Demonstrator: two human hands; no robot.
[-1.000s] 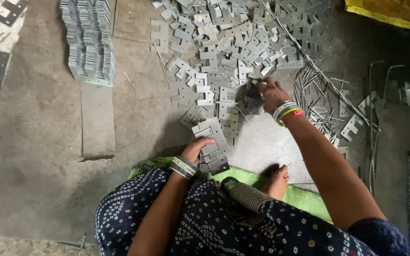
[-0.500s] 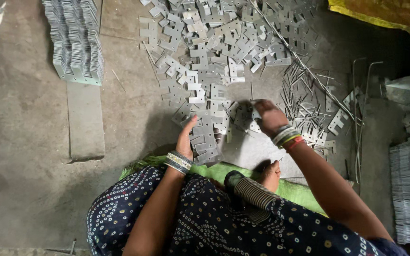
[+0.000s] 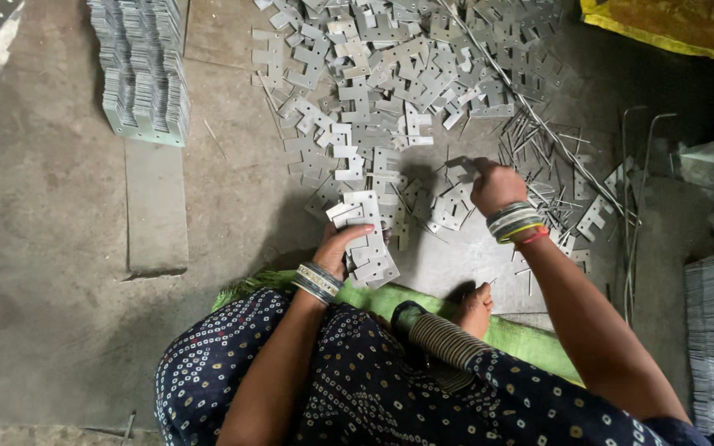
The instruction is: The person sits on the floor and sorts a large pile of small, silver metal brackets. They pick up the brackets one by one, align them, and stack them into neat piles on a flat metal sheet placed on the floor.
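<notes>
Looking down through the head camera, I saw the left hand [image 3: 342, 248] curled around a stack of flat metal plates [image 3: 367, 239], thumb across the top plate and fingers hidden beneath, so the stack was clamped between them and stood just above the grey floor [image 3: 59, 248]. The right hand [image 3: 493, 186] was closed loosely on a small bunch of plates [image 3: 454, 202] at the near edge of the loose pile [image 3: 390, 74]; the fingers were turned away from me, so I could not tell how many pieces they held, only that they were pinched together on metal. A bare foot [image 3: 474, 307] lay on the green cloth [image 3: 530, 339] between the arms.

My worry was the left stack: it leaned a little and its plates were not squared up (the top one sat skewed), so I judged that a careless push from the right could fan it out or spill it. The cut edges looked sharp too, and the thin rods [image 3: 539, 140] scattered just beside the right wrist could snag the bangles [image 3: 514, 221].

Compared with a second earlier, the right hand had pulled back from farther up the pile toward the body, and was now nearer the left hand's stack. The left hand had stayed put on its plates. The view itself had shifted slightly, with the neat rows of stacked plates [image 3: 138, 66] at upper left sitting closer to the frame's edge.
</notes>
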